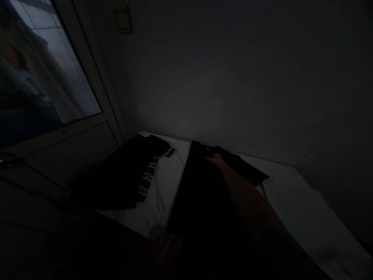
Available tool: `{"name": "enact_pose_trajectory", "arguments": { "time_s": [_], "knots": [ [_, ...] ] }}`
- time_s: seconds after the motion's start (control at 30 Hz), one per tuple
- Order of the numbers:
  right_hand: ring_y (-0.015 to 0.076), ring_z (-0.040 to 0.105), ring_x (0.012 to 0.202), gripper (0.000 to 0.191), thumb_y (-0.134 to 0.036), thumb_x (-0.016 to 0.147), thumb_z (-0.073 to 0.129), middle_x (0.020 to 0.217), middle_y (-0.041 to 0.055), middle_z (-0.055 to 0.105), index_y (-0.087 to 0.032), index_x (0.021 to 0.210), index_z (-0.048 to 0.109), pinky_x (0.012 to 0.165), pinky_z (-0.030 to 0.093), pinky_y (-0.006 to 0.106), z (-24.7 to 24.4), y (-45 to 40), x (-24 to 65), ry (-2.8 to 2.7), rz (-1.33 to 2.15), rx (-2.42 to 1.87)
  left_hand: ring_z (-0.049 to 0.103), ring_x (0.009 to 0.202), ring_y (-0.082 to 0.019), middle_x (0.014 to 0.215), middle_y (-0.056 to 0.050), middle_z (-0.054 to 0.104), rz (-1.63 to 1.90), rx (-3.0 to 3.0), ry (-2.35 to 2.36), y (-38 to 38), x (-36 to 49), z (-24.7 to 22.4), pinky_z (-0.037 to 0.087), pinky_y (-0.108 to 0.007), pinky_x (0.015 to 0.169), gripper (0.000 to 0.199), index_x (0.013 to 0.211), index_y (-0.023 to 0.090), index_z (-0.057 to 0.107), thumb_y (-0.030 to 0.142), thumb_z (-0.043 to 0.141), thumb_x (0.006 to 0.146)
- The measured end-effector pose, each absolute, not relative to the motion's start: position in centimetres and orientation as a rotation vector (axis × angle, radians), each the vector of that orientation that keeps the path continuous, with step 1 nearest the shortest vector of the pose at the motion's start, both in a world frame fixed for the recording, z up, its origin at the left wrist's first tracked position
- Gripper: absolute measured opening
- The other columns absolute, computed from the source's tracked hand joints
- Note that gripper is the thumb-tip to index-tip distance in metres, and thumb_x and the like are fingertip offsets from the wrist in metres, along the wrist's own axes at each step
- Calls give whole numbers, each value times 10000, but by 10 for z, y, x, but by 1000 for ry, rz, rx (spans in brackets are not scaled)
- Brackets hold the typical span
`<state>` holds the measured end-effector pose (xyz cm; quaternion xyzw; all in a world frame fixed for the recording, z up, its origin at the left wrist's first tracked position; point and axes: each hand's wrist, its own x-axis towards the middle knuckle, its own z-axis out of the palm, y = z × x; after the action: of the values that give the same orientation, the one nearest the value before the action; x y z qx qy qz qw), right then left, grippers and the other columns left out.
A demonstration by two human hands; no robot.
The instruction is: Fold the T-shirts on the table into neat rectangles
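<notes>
A black T-shirt [201, 194] lies spread on the table, its collar towards the wall and one sleeve reaching right. My right hand [216, 160] is at the upper part of this T-shirt, just below the collar, with its fingers closed on the cloth. Near the front, at the T-shirt's left edge, my left hand [167, 245] rests with fingers stretched over the dark fabric. Deep shadow hides much of that hand and the lower part of the T-shirt.
Left of the T-shirt lies a black garment [116, 175], with a striped garment [149, 175] showing along its right side. Both lie on a pale marbled table [167, 182] against a grey wall [218, 85]. A glazed door [101, 112] stands left, below a wall switch [122, 19].
</notes>
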<state>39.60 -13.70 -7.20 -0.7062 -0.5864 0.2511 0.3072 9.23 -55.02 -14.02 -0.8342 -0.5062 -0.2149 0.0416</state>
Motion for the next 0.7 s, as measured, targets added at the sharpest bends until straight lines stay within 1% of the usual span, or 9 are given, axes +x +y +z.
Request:
{"name": "enact_pose_trajectory", "arguments": {
  "time_s": [0.1, 0.2, 0.27, 0.33, 0.4, 0.47, 0.53, 0.6, 0.7],
  "knots": [
    [237, 729, 814, 270, -274, 708, 837, 822, 100, 756, -108, 906, 757, 733, 553, 280, -76, -135, 397, -1576, 702, -1907, 702, 1053, -243, 1157, -51, 757, -651, -2554, -1474, -554, 82, -143, 555, -337, 933, 469, 1283, 313, 692, 198, 559, 848],
    [230, 716, 962, 282, -277, 806, 756, 1006, 137, 756, -110, 1034, 741, 819, 535, 271, -76, -132, 397, -1576, 672, -1906, 705, 1054, -246, 1152, -60, 761, -574, -2587, -1537, -560, 74, -143, 542, -353, 963, 408, 1273, 319, 705, 252, 542, 905],
    [225, 707, 997, 323, -330, 848, 721, 1057, 143, 747, -112, 1086, 725, 831, 532, 270, -78, -134, 398, -1578, 674, -1898, 695, 1092, -268, 1200, -79, 746, -544, -2546, -1624, -561, 70, -143, 525, -388, 995, 411, 1317, 312, 681, 290, 541, 931],
    [221, 715, 932, 370, -394, 832, 743, 997, 131, 754, -106, 1063, 727, 786, 542, 269, -81, -138, 399, -1590, 715, -1892, 696, 1087, -277, 1187, -93, 748, -579, -2519, -1646, -561, 65, -143, 528, -404, 984, 419, 1343, 295, 665, 295, 532, 945],
    [211, 716, 855, 400, -424, 796, 779, 925, 117, 757, -98, 1023, 733, 738, 547, 265, -86, -143, 401, -1603, 755, -1888, 699, 1070, -278, 1168, -102, 750, -640, -2540, -1675, -560, 61, -143, 541, -404, 957, 427, 1350, 279, 659, 336, 540, 944],
    [201, 711, 831, 406, -410, 776, 800, 905, 111, 756, -94, 1021, 733, 723, 547, 258, -89, -147, 403, -1609, 767, -1885, 693, 1083, -280, 1197, -113, 737, -678, -2595, -1765, -559, 57, -139, 550, -400, 951, 468, 1351, 262, 657, 415, 579, 917],
    [195, 708, 823, 391, -376, 769, 809, 899, 105, 755, -94, 1029, 733, 719, 547, 253, -91, -149, 404, -1616, 771, -1881, 674, 1129, -282, 1247, -119, 715, -717, -2637, -1867, -560, 55, -133, 546, -404, 973, 486, 1333, 252, 667, 444, 604, 891],
    [192, 708, 810, 362, -342, 767, 812, 888, 100, 755, -99, 1024, 737, 713, 549, 250, -92, -149, 404, -1624, 779, -1881, 671, 1127, -252, 1232, -110, 721, -808, -2668, -1917, -561, 54, -124, 549, -385, 967, 421, 1289, 253, 691, 388, 567, 910],
    [200, 712, 803, 321, -301, 759, 819, 881, 102, 753, -99, 998, 748, 714, 552, 251, -94, -147, 403, -1630, 778, -1896, 689, 972, -200, 1035, -83, 759, -993, -2672, -1915, -563, 59, -112, 566, -343, 880, 315, 1090, 240, 760, 281, 491, 931]
  ]
}}
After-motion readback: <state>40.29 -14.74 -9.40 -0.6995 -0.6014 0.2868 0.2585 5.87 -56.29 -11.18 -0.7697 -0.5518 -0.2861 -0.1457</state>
